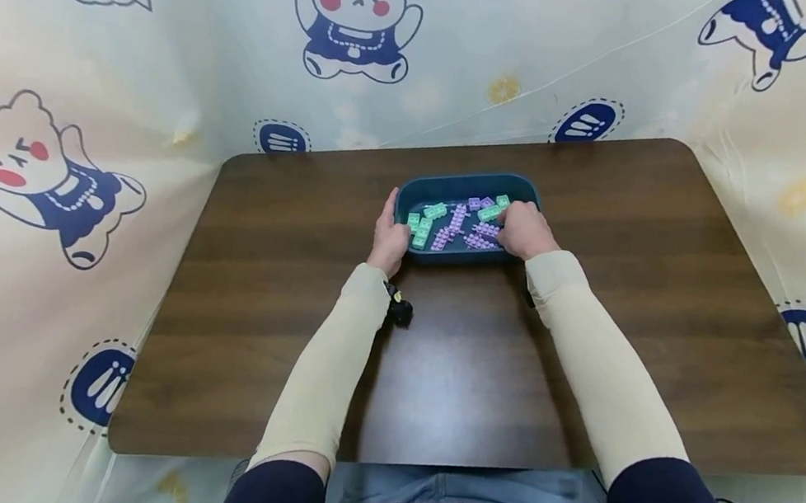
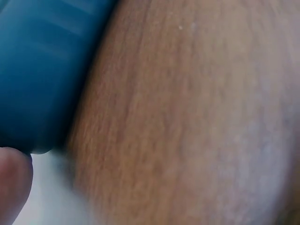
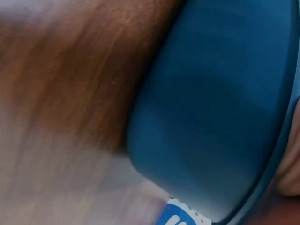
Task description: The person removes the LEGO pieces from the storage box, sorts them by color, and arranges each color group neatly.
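A dark blue tray (image 1: 458, 257) sits on the brown table, with several purple blocks (image 1: 457, 218) and green blocks (image 1: 436, 210) loose inside it. My left hand (image 1: 390, 238) holds the tray's left end, thumb at the rim and fingers along the outer wall. At the right end, my right hand (image 1: 527, 231) reaches over the rim, its curled fingers inside beside a green block (image 1: 489, 213) and some purple ones. I cannot tell whether those fingertips pinch a block. The tray's outer wall (image 3: 211, 108) fills much of the right wrist view, and folded fingers (image 3: 291, 154) show beyond the rim.
The brown wooden table (image 1: 274, 336) has rounded corners and extends well to both sides of the tray. Behind it hangs a pale curtain (image 1: 233, 41) with cartoon bears. A small black device (image 1: 399, 311) is strapped at the left wrist.
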Motion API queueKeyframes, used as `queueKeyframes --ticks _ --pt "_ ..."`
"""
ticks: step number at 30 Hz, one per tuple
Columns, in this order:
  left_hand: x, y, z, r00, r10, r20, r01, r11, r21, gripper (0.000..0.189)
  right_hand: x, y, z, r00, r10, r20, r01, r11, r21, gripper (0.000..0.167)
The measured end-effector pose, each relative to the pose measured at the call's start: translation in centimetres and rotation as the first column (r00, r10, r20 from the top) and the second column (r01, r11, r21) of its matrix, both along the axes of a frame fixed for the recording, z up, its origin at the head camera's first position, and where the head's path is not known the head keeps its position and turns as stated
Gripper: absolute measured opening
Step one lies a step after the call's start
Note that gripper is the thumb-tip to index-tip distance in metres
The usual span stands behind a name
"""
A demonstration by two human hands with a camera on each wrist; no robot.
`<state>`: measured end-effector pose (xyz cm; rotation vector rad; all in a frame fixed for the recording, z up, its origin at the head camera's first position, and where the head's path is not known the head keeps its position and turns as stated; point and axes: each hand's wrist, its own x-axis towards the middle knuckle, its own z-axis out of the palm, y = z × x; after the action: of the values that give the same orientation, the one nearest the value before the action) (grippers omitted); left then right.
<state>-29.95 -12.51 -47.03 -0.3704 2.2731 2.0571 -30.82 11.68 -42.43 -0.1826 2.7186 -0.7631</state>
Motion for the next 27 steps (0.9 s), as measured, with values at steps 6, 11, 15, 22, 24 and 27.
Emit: queueKeyframes --ticks 6,11,15,22,24,27 --pt "0.6 1.2 -2.1 1.0 -0.023 -0.021 0.023 1.0 0.004 0.08 1.0 0.8 -1.6 0.999 -0.001 -0.051 0.005 0.998 0.065 0.032" --pt "1.7 1.6 -2.5 0.999 -0.012 -0.035 0.013 1.0 0.018 0.081 1.7 0.8 -2.3 0.999 -0.024 -0.046 0.027 0.997 0.067 0.031" --pt "1.9 1.3 -2.3 0.999 -0.019 -0.037 0.02 0.999 0.03 0.082 1.9 0.5 -2.3 0.998 -0.039 -0.05 0.042 0.998 0.056 0.029" --pt "1.5 0.2 -2.6 0.994 -0.018 -0.106 0.036 0.985 0.171 0.091 1.5 -0.1 -2.0 0.995 -0.01 -0.102 0.012 1.0 0.025 0.027" --pt "1.1 -0.1 -2.7 0.988 -0.012 -0.151 0.047 0.973 0.226 0.093 1.2 -0.2 -1.7 0.99 0.005 -0.14 -0.003 1.0 0.018 0.026" --pt "0.7 -0.4 -2.7 0.983 -0.004 -0.183 0.06 0.952 0.301 0.092 0.6 -0.5 -1.4 0.984 0.021 -0.177 -0.021 1.0 0.0 0.027"
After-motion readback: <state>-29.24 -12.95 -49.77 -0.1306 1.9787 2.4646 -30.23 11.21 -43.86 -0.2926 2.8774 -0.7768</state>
